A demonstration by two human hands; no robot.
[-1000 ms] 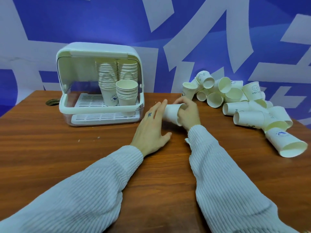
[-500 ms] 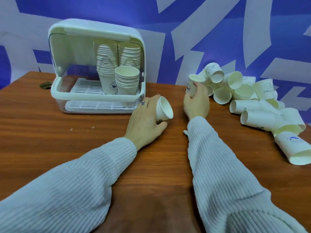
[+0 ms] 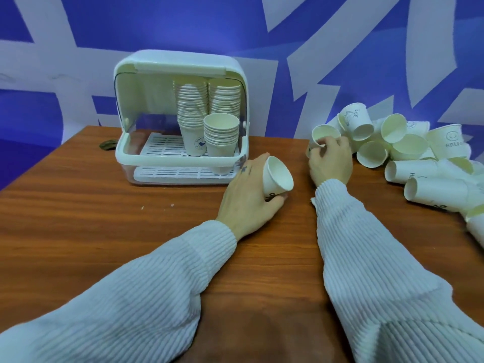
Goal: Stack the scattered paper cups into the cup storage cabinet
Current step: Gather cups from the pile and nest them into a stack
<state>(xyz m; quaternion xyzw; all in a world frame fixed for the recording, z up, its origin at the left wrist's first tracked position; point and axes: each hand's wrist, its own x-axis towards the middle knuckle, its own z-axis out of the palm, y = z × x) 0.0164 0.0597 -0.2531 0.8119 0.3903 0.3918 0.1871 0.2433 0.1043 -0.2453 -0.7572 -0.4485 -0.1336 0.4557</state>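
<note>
Open cup storage cabinet (image 3: pixel 146 82) upper left holding three nested paper cup stacks (image 3: pixel 209 113), left hand (image 3: pixel 248 200) gripping one paper cup (image 3: pixel 276 176) at centre, right hand (image 3: pixel 330 161) clasping another cup (image 3: pixel 323 134) beside the scattered pile (image 3: pixel 408 153) at right

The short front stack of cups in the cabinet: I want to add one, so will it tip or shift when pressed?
The short front stack probably stays put: it looks upright on the slatted tray. Thin paper rims may crumple under force.
</note>
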